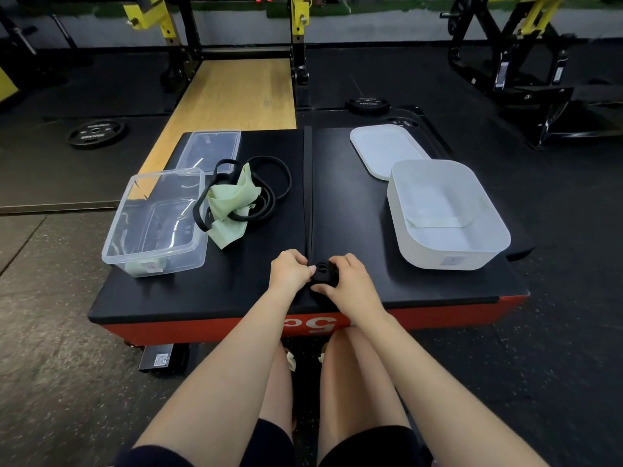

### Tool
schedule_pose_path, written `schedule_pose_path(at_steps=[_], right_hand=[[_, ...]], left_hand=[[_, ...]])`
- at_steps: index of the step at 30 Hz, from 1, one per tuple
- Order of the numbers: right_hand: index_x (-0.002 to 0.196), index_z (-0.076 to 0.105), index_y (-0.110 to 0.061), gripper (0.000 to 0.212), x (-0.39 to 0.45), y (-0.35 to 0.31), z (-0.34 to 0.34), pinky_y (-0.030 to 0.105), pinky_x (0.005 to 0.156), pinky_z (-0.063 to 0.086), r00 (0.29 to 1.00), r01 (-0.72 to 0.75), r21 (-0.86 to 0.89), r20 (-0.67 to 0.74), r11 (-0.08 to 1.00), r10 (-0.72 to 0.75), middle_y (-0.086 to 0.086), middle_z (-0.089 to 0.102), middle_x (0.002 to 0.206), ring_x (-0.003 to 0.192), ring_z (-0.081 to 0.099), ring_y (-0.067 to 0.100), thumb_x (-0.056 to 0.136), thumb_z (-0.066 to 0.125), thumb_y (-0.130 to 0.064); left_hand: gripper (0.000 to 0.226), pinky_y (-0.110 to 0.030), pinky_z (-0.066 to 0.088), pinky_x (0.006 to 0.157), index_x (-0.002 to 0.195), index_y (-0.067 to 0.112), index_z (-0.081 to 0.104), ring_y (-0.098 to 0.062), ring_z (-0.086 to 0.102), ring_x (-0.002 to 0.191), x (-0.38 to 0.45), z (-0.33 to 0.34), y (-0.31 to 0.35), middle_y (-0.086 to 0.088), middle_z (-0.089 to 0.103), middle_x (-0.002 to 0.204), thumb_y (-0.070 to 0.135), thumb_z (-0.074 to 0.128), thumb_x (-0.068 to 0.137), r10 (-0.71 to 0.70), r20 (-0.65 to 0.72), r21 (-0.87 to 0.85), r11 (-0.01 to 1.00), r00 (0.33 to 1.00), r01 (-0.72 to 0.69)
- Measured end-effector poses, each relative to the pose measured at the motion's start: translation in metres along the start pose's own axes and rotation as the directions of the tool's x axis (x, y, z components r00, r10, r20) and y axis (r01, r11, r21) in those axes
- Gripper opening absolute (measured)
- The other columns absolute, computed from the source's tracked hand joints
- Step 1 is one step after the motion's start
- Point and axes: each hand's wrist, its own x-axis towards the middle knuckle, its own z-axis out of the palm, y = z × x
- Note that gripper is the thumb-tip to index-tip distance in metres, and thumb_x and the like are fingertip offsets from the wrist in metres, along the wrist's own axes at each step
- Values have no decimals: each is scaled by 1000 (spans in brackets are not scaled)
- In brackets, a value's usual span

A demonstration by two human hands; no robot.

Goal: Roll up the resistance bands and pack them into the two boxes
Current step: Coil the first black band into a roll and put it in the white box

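Head view showed a black padded platform (pixel 354 203) with a red near side filling the middle of the gym floor. On its right part stood a white box (pixel 448 214), open, with its white lid (pixel 382 148) lying flat just beyond it at the far side. On the left part stood a clear plastic box (pixel 155 220), open too, its clear lid (pixel 210 150) flat behind it. Between the clear box and the centre seam lay a tangle of black resistance bands (pixel 266 183) with a pale green band (pixel 232 203) crumpled among them. At the near edge, on the seam, a black band (pixel 324 273) was wound into a small roll, its unrolled strip running away along the seam. Left hand (pixel 290 273) pinched the roll's left side with curled fingers; right hand (pixel 347 278) gripped its right side, thumb underneath
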Motion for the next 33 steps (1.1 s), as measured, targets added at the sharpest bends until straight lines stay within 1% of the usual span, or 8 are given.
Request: schedule_pose_path(at_steps=[3,6,10,15,20,24,29,33], right_hand=[[122,53,-11,51,1,-5,6,29,93,39,998,6,-30,-55,1000,-7,4,49,115,111,45,20,83,67,-41],[126,53,-9,51,5,-3,4,28,91,39,999,44,-19,-28,999,-45,4,50,115,113,44,20,86,65,-37],[127,54,-11,49,14,1,-7,27,87,38,992,114,-51,68,992,-111,4,52,110,109,46,20,85,67,-34],[128,55,-11,49,25,4,-20,26,87,37,961,196,-56,212,979,-180,5,54,110,108,49,23,84,70,-28],[132,54,-13,54,41,2,-37,20,81,31,899,273,-61,371,960,-232,1,54,114,90,46,14,82,72,-22],[124,59,-16,45,53,0,-45,24,79,32,846,317,-61,469,946,-253,2,55,109,85,42,12,81,72,-21],[134,51,-17,56,46,1,-38,28,93,38,883,217,-53,437,975,-172,4,51,118,101,47,16,83,71,-26],[137,44,-12,66,24,2,-25,28,98,38,975,35,5,219,999,-35,4,47,128,118,48,20,80,73,-31]], left_hand=[[32,-24,42,83,114,15,58,-17,58,105,-1,3,-3,-3,63,114,16,67,83,47,-49,18,999,998,-46],[54,-23,40,90,135,17,47,-18,54,115,-2,4,-3,-1,57,127,10,66,84,79,-32,-27,996,996,-79],[49,-19,40,94,131,14,54,-16,57,112,-1,6,-2,-5,61,125,6,67,83,84,-15,-70,994,996,-84],[47,-28,43,101,126,13,59,-18,57,114,-1,4,-6,-5,63,120,8,70,81,81,11,-87,993,997,-80],[30,-33,49,94,114,10,66,-20,63,103,2,0,-11,-7,69,109,17,69,84,75,-14,-135,988,997,-76],[23,-36,53,88,104,11,68,-19,67,93,8,-2,-8,-7,71,97,15,71,82,31,-28,-104,994,999,-34],[16,-34,51,91,99,15,67,-20,66,95,11,-1,-2,-5,70,98,13,69,83,4,-34,-42,999,999,-5],[17,-34,50,93,102,16,67,-23,65,100,10,2,1,-5,69,105,14,66,84,-1,-62,2,1000,998,1]])
